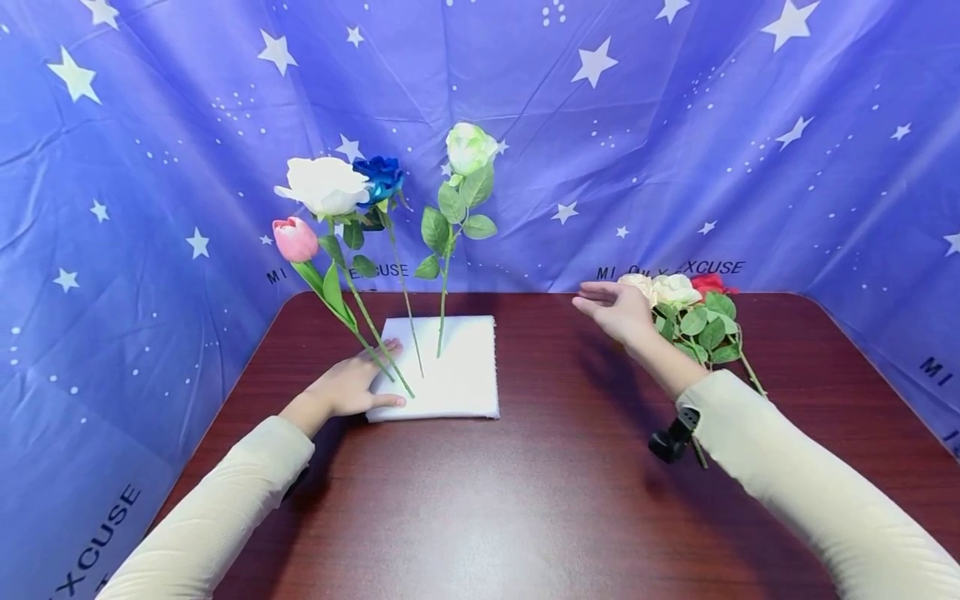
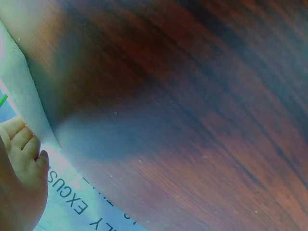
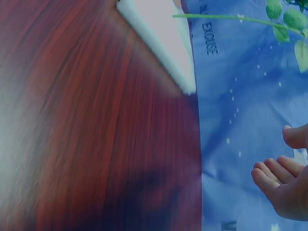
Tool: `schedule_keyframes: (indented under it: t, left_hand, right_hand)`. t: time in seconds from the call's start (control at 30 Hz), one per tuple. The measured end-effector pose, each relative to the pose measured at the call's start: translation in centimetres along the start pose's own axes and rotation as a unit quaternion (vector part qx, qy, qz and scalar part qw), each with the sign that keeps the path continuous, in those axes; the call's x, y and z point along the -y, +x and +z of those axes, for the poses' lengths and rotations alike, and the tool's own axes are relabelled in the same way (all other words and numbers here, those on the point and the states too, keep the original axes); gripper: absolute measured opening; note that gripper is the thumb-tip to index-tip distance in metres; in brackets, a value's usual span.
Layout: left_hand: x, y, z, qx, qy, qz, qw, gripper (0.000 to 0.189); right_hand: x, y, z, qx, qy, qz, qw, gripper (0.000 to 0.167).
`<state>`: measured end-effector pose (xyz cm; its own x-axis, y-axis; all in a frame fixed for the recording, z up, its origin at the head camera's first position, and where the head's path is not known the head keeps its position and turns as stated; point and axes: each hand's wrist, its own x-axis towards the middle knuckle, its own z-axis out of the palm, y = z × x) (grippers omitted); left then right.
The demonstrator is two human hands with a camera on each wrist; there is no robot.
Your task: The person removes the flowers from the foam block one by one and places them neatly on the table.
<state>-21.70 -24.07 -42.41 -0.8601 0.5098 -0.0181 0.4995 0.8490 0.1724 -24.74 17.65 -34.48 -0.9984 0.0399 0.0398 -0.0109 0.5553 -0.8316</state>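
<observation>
My left hand (image 1: 352,385) rests on the left edge of a white foam block (image 1: 457,375), thumb and fingers spread over its top. Four stems stand in the block: a pink tulip (image 1: 296,240), a large white flower (image 1: 324,185), a blue rose (image 1: 379,180) and a pale green rose (image 1: 471,150). The tulip and white flower lean left above that hand. My right hand (image 1: 618,312) is held over the table with straight fingers and nothing in it. In the right wrist view, the palm and fingertips (image 3: 276,173) show apart from the foam.
Right of my right hand lie loose flowers: a cream one (image 1: 637,287), a white rose (image 1: 677,290) and a red rose (image 1: 711,286), partly hidden by my arm. The dark red wooden table (image 1: 480,500) meets a blue star-patterned curtain (image 1: 525,100) at the back and sides.
</observation>
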Motion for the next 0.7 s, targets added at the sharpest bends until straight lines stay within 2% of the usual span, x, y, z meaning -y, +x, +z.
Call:
schedule_keyframes:
  t: [0.27,0.47,0.7]
  left_hand:
    - [0.0,0.0,0.0,-0.006,0.004,0.006,1.0000,0.094]
    - [-0.2,-0.1,0.1,-0.005,0.004,0.009,0.9999,0.094]
    - [-0.3,0.0,-0.3,0.010,0.009,-0.005,0.9999,0.093]
  right_hand:
    - [2.0,1.7,4.4,0.028,0.084,0.013,0.9960,0.039]
    - [3.6,2.0,7.5,0.053,0.072,-0.004,0.9960,0.037]
    - [5.9,2.2,10.8,0.091,0.123,-0.029,0.9879,0.035]
